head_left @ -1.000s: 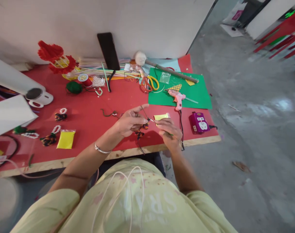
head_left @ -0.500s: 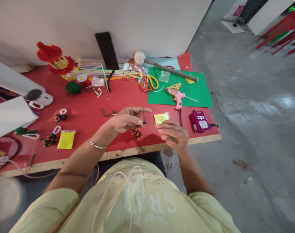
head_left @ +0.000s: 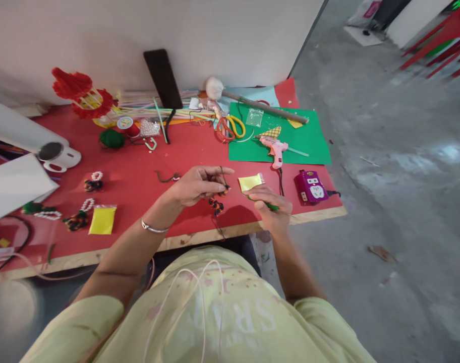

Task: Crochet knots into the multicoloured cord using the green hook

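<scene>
My left hand (head_left: 195,186) pinches a small dark crochet piece (head_left: 216,205) flecked with orange, which hangs below the fingertips. Dark yarn (head_left: 223,175) runs up over its stretched index finger, and a loose strand trails past the table edge. To the right, my right hand (head_left: 276,212) is closed round a green-handled crochet hook (head_left: 272,206), apart from the piece. Most of the hook's front end is hidden by fingers. Just beyond that hand lies a yellow packet (head_left: 250,182). A short dark strand (head_left: 165,177) rests left of my left hand.
On the red-covered table (head_left: 139,166) a pink glue gun (head_left: 276,150) lies on green card, near a purple power socket (head_left: 311,187). Scissors (head_left: 235,127), green yarn (head_left: 112,138) and a phone (head_left: 163,78) are at the back. A mug (head_left: 59,156) and beaded pieces (head_left: 76,220) are left.
My right hand has turned, so the green hook handle now shows clearly. My left hand keeps its hold on the crochet piece almost unmoved. The view has shifted slightly.
</scene>
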Action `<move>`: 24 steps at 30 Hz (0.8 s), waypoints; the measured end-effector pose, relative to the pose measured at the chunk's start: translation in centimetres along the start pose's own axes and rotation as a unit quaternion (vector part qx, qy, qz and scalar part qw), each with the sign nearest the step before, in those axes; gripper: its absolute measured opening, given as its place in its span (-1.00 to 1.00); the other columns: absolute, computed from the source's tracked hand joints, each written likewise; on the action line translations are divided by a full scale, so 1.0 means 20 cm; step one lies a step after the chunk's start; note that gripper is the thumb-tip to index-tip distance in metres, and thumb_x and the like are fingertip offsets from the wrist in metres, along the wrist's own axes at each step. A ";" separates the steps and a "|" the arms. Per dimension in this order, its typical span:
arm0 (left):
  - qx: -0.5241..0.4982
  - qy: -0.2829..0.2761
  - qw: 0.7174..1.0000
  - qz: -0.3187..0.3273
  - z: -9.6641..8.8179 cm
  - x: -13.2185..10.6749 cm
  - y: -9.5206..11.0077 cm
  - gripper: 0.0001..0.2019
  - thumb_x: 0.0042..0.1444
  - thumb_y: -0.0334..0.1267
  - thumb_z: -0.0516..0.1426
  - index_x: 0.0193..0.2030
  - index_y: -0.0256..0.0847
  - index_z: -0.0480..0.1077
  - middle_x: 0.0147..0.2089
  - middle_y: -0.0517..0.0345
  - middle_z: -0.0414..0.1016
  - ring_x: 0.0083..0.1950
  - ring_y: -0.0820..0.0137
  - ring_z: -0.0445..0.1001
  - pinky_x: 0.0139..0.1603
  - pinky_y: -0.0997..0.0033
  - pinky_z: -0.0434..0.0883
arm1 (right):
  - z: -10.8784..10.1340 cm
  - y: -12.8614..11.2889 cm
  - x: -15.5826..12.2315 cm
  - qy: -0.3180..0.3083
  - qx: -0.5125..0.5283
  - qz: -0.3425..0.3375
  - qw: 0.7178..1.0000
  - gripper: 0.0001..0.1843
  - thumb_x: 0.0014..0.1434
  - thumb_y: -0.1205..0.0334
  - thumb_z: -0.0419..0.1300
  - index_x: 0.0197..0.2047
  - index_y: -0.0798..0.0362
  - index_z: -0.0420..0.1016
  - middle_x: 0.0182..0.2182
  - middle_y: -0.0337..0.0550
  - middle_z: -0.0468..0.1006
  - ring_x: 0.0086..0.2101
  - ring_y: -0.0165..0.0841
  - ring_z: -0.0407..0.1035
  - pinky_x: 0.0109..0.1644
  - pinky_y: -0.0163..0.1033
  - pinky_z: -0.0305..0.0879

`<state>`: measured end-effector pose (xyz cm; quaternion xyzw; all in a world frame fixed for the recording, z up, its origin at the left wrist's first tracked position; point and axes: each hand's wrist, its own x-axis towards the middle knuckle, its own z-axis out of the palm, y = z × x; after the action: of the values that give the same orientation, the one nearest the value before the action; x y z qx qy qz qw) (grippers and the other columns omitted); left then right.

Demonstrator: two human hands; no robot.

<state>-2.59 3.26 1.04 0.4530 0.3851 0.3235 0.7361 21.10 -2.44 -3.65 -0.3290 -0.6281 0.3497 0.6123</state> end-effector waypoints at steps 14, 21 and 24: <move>-0.002 0.085 0.994 0.067 0.02 0.01 -0.06 -0.50 -0.12 -0.37 0.45 0.04 -0.31 0.65 -0.41 0.15 0.60 -0.60 0.61 0.28 -0.63 0.56 0.09 | 0.05 -0.02 0.00 0.082 -0.130 -0.007 0.988 -0.57 0.51 0.03 0.01 -0.23 -0.09 0.65 -0.24 -0.11 0.71 -0.13 -0.23 0.58 0.05 0.01 0.52; 0.047 0.119 0.982 0.135 0.07 -0.02 -0.05 -0.53 -0.10 -0.35 0.46 0.03 -0.30 0.66 -0.37 0.15 0.63 -0.38 0.45 0.56 -0.34 0.49 0.44 | 0.13 -0.05 0.07 -0.053 -0.340 -0.083 0.935 -0.71 0.43 0.20 0.20 0.17 -0.03 0.57 -0.37 -0.13 0.67 -0.39 -0.35 0.50 -0.27 -0.23 0.42; 0.050 0.113 0.983 0.136 0.07 -0.03 -0.06 -0.52 -0.10 -0.32 0.46 0.04 -0.31 0.65 -0.36 0.13 0.64 -0.35 0.42 0.59 -0.29 0.45 0.49 | 0.17 -0.03 0.09 -0.049 -0.341 -0.106 0.933 -0.76 0.42 0.26 0.21 0.10 -0.03 0.60 -0.40 -0.16 0.65 -0.42 -0.38 0.49 -0.30 -0.26 0.41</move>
<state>-1.61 1.67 0.52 0.4981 0.4163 0.4498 0.6135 17.75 -1.46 -2.18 -0.4316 -0.7701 0.0636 0.4654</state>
